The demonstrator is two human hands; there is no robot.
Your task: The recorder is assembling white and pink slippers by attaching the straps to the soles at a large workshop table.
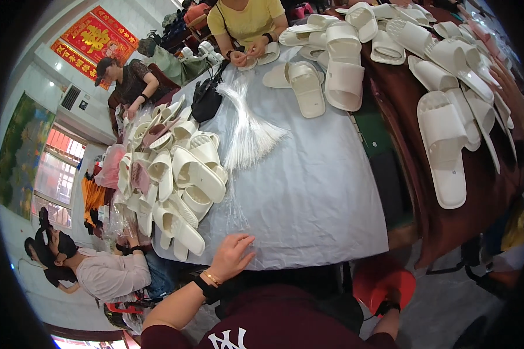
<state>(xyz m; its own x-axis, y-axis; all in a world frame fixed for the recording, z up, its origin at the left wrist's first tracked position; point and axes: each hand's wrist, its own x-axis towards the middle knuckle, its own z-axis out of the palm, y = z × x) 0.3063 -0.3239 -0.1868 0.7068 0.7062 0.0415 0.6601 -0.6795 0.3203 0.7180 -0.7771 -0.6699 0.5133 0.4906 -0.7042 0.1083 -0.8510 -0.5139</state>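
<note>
My left hand (233, 255) hovers at the near edge of the table (326, 215), its fingers apart and slightly curled, holding nothing. It wears a gold bracelet and a black wristband. Low on the right, my right forearm (389, 326) with a black wristband reaches beside a red stool (371, 286); the fingers there are not clear. Left of my left hand lies a heap of white slippers (186, 232), with a few pink ones (140, 177) among them. Beyond it, a bundle of thin clear strands (247, 134) spreads over the pale tablecloth.
White slippers (344, 81) stand at the table's far right, and more (442, 151) cover a brown cloth (477, 215) to the right. A black bag (206, 102) rests by the strands. A person in yellow (244, 23) works opposite; two others (137, 81) (108, 270) sit at left.
</note>
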